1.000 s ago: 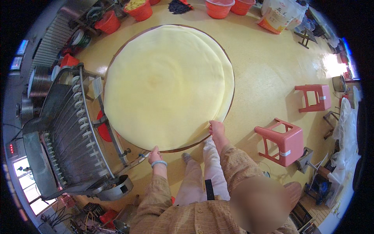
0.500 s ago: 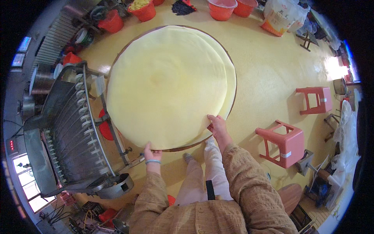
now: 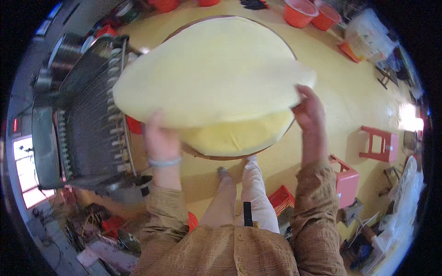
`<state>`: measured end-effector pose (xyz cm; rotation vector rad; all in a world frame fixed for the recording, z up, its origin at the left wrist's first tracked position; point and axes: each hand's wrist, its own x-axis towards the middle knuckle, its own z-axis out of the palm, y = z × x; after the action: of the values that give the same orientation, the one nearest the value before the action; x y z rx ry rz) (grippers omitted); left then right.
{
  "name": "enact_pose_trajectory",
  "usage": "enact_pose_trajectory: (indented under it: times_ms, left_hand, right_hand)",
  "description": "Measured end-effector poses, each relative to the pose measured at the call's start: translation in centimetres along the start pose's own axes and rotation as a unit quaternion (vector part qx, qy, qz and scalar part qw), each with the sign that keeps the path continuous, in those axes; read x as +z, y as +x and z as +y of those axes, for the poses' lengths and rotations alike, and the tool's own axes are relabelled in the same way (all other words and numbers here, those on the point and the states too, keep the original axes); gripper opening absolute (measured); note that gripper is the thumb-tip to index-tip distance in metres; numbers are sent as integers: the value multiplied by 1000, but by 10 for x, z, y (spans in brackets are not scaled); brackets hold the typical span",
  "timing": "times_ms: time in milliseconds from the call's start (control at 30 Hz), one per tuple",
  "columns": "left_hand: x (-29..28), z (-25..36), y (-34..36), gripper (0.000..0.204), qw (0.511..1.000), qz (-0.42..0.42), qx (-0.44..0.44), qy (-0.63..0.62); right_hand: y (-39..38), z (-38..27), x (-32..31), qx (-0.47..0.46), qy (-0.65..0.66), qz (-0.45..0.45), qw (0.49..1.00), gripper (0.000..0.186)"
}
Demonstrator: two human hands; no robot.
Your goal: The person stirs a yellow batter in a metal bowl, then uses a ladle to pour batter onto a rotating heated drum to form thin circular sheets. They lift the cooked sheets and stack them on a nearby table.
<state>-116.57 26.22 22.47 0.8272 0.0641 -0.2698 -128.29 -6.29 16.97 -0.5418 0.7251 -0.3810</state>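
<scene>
A large, thin, round pale-yellow sheet (image 3: 207, 87), which looks like dough, is raised between my two hands. My left hand (image 3: 162, 140), smeared by motion, grips its near left edge, with a pale band round the wrist. At the right edge my right hand (image 3: 311, 108) pinches the sheet between thumb and fingers. Beneath the lifted sheet shows another yellow sheet (image 3: 244, 135), lying on a round board (image 3: 214, 157) with a brown rim. The raised sheet hides most of what lies below and hangs past the board on both sides.
On the left stands a dark machine (image 3: 87, 106) with a row of white rollers, close to the sheet. Pink stools (image 3: 346, 184) are to the right. Red tubs (image 3: 300, 13) and a white sack (image 3: 368, 34) sit at the far side. A red basket (image 3: 281, 198) is beside my leg.
Both hands have risen and spread apart, lifting the top sheet's near edge off the stack. A yellow sheet underneath has come into sight. The view has shifted slightly.
</scene>
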Motion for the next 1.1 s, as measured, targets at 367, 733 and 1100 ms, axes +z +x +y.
enact_pose_trajectory:
  times_ms: [367, 733, 1100]
  left_hand:
    - [-162, -186, -76, 19, 902, 286, -319, 55]
    - [-229, -181, -51, 18, 896, 361, -193, 172]
    - [-256, -170, -25, 23, 857, 353, -155, 341]
  right_hand:
    - [50, 104, -235, 195, -74, 249, 946, 17]
    - [17, 165, -234, 333, -55, 185, 923, 13]
    - [-14, 199, -187, 280, -155, 280, 905, 17]
